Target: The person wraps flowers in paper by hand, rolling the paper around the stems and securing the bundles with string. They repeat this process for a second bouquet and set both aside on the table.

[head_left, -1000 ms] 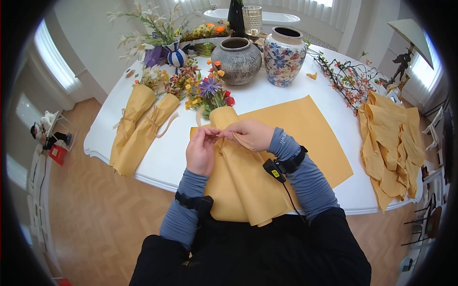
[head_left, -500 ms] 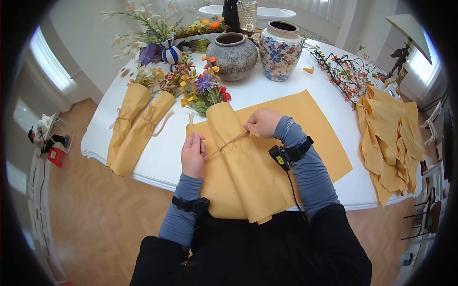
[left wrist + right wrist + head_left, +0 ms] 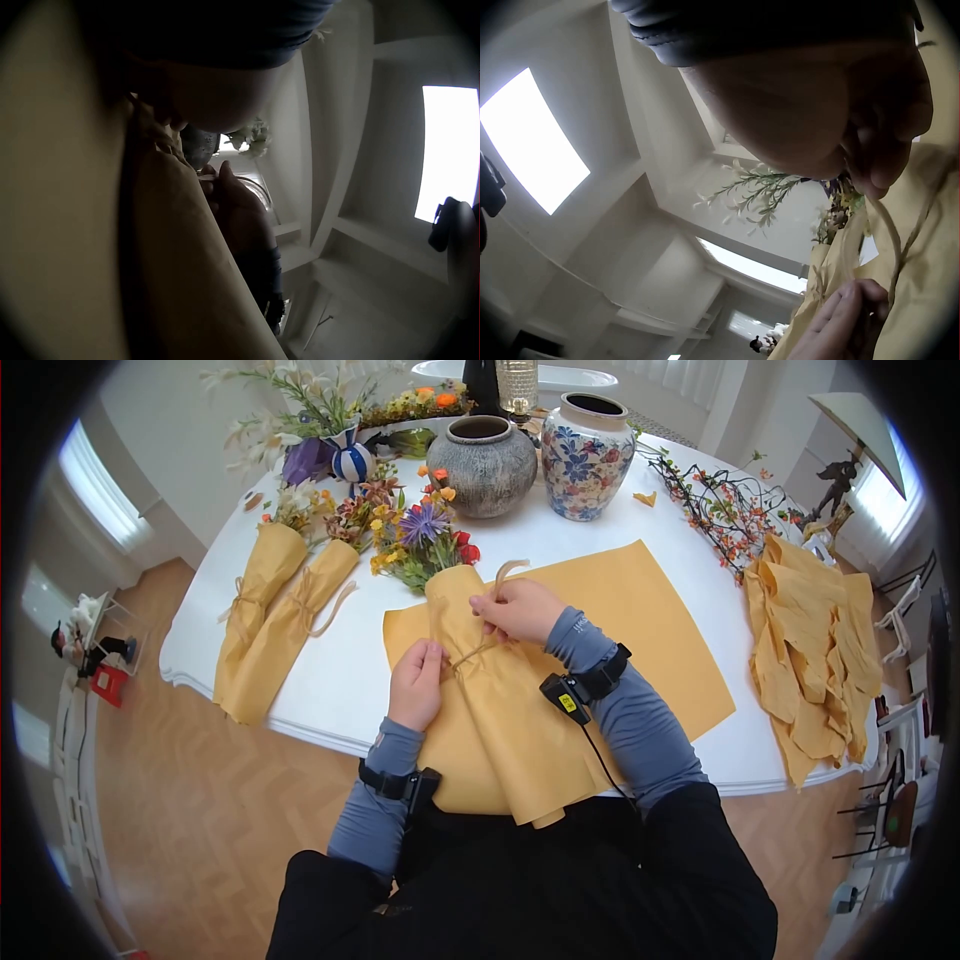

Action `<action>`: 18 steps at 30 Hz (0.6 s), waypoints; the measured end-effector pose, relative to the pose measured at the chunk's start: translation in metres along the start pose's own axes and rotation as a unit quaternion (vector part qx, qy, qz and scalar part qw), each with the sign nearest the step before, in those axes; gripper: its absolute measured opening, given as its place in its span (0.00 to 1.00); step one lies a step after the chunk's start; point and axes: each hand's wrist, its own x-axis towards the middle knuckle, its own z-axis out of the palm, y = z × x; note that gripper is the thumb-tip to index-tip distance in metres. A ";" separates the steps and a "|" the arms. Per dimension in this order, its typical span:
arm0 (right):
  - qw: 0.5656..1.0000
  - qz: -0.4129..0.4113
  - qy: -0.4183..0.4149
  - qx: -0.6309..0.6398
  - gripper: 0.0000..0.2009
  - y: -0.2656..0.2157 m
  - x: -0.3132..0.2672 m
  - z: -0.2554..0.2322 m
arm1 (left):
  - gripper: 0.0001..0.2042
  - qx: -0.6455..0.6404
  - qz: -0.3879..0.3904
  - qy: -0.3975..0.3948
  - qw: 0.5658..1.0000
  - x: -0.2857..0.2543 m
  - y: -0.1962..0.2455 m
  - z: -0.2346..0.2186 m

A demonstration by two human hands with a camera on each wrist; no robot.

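Observation:
A bouquet wrapped in tan kraft paper (image 3: 505,720) lies before me, with purple, yellow and red flowers (image 3: 425,530) at its far end. A thin tan ribbon (image 3: 472,654) goes round the paper and gathers it into creases. My right hand (image 3: 522,610) pinches the ribbon above the wrap, and a loose end curls up past the fingers. My left hand (image 3: 417,682) pinches the ribbon at the left side of the wrap. From the right wrist, the ribbon (image 3: 895,232) shows as strands running between both hands.
Two more tied bouquets (image 3: 290,625) lie at the left. Flat paper (image 3: 650,630) spreads under the wrap. Crumpled paper (image 3: 810,660) hangs over the right edge, near flowering branches (image 3: 715,510). A grey vase (image 3: 483,470) and a floral vase (image 3: 587,460) stand behind.
My hands were together over the tie, then drew apart with the ribbon stretched between them. Now the right hand has come back in, up and left, and the left hand has moved slightly right.

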 end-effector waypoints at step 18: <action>0.974 -0.182 -0.025 0.135 0.12 0.004 0.008 0.050 | 0.14 -0.072 -0.006 0.014 0.997 -0.001 -0.006 -0.001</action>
